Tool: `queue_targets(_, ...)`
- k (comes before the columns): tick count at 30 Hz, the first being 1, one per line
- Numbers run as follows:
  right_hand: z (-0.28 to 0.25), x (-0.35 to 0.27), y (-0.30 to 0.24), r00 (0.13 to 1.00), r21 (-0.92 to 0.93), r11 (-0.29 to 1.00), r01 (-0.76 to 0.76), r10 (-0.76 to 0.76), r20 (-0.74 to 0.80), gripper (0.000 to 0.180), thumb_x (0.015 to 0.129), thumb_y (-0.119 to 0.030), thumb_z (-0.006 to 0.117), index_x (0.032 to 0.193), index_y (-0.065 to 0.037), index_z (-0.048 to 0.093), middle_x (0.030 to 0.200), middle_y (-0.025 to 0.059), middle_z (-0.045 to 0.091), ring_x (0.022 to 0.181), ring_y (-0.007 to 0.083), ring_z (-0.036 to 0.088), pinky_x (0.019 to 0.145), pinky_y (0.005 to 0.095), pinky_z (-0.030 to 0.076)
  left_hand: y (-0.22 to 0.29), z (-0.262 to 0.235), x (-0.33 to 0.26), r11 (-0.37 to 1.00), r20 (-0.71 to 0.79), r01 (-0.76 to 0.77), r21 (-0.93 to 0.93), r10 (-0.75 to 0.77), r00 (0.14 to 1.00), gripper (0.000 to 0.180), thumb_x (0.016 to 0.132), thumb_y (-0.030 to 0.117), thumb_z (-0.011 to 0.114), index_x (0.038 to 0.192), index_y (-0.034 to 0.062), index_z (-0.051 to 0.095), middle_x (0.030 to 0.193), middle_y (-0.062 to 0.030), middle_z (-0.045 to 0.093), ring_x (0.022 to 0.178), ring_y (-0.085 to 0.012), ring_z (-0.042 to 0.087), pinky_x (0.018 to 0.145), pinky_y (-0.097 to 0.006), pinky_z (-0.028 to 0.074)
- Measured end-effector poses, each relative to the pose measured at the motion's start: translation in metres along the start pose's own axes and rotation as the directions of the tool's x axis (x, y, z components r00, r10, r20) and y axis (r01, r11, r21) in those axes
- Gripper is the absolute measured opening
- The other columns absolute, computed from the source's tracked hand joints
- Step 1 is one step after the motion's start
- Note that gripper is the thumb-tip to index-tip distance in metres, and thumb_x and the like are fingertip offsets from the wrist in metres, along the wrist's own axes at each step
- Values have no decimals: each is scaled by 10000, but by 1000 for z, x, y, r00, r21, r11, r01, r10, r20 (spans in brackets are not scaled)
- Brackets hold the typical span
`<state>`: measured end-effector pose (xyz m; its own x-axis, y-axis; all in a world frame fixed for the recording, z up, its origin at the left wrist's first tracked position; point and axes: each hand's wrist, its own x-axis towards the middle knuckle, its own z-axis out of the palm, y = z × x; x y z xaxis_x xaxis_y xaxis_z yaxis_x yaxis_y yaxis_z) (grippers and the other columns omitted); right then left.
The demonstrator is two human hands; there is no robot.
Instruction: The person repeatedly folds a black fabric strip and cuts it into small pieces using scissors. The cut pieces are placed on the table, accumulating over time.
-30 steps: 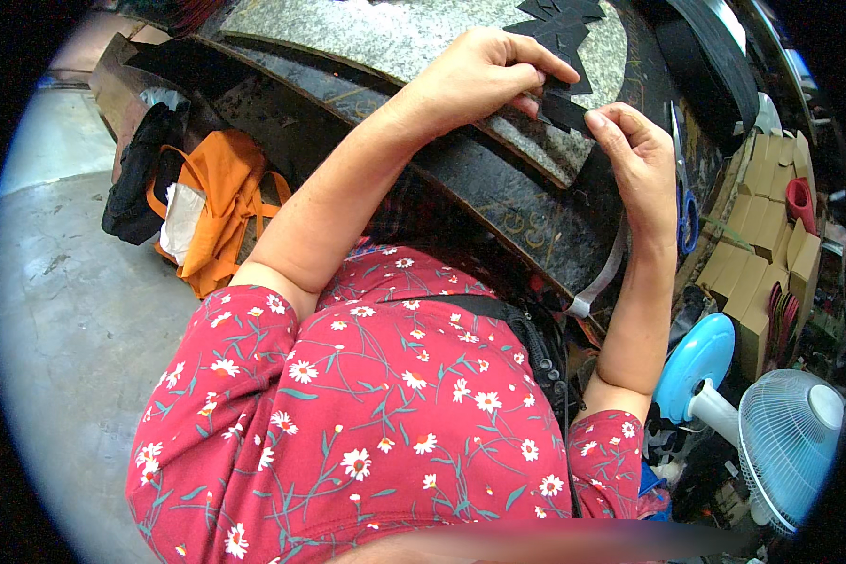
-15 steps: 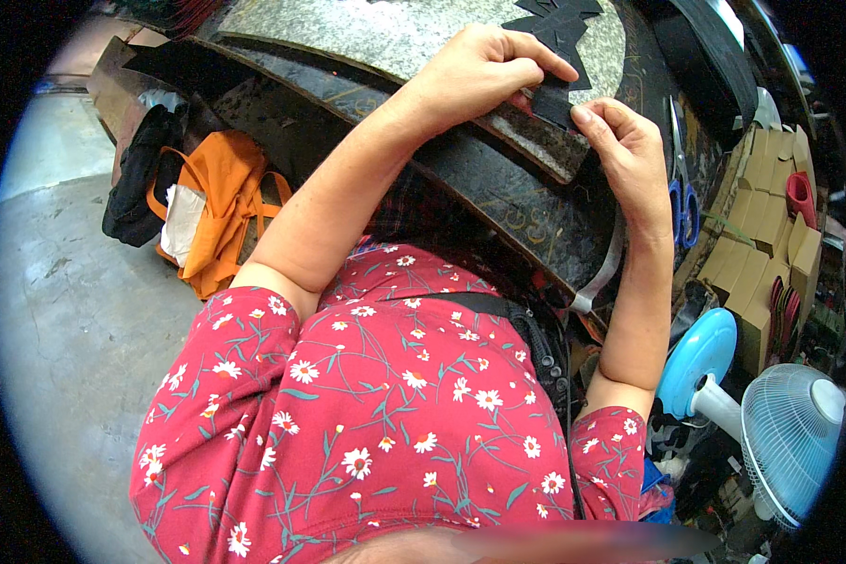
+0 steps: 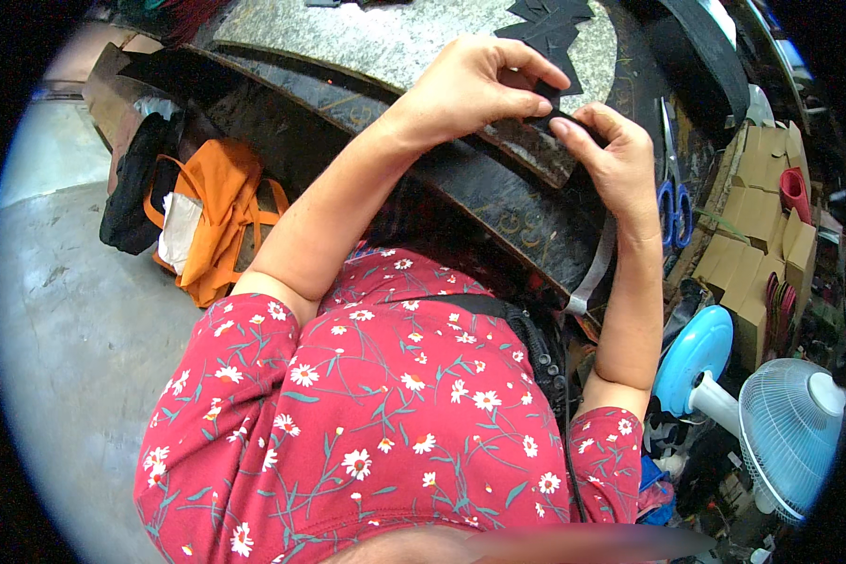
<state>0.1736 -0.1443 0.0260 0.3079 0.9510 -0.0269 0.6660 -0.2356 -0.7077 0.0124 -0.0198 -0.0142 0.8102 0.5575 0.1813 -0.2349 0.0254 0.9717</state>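
Observation:
Between my two hands is a small black piece of sheet material [image 3: 541, 120], mostly covered by the fingers. My left hand [image 3: 479, 86] pinches it with thumb and forefinger. From the other side, my right hand [image 3: 620, 155] grips its edge between thumb and bent fingers. Both hands are raised over the near right edge of a speckled grey slab [image 3: 348, 36]. Several flat black pieces with pointed ends [image 3: 547, 36] lie overlapping on the slab just beyond my fingers. Scissors with blue handles [image 3: 673, 211] rest on the dark table to the right of my right hand.
The slab lies on a dark, scuffed table [image 3: 479, 202] with yellowish marks. Brown cardboard boxes [image 3: 747, 221] and a blue fan [image 3: 790, 428] stand at the right. An orange bag [image 3: 221, 216] and a dark bag [image 3: 141, 193] sit at the left, by the grey floor [image 3: 66, 376].
The black piece, laid out flatter before, is now mostly hidden between my fingers. My left hand has turned and its forefinger has curled in; my right hand has come slightly closer to it.

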Motion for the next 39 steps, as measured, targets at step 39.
queue_targets(39, -31, -147, -25, 892, 494, 754, -433, 278, 357, 526, 810, -446, 710, 1029, -15, 501, 715, 40, 589, 621, 78, 533, 552, 202, 390, 20, 28, -10, 959, -146, -33, -280, -9, 989, 397, 819, -20, 668, 1192, -37, 531, 939, -67, 604, 735, -100, 615, 657, -229, 548)
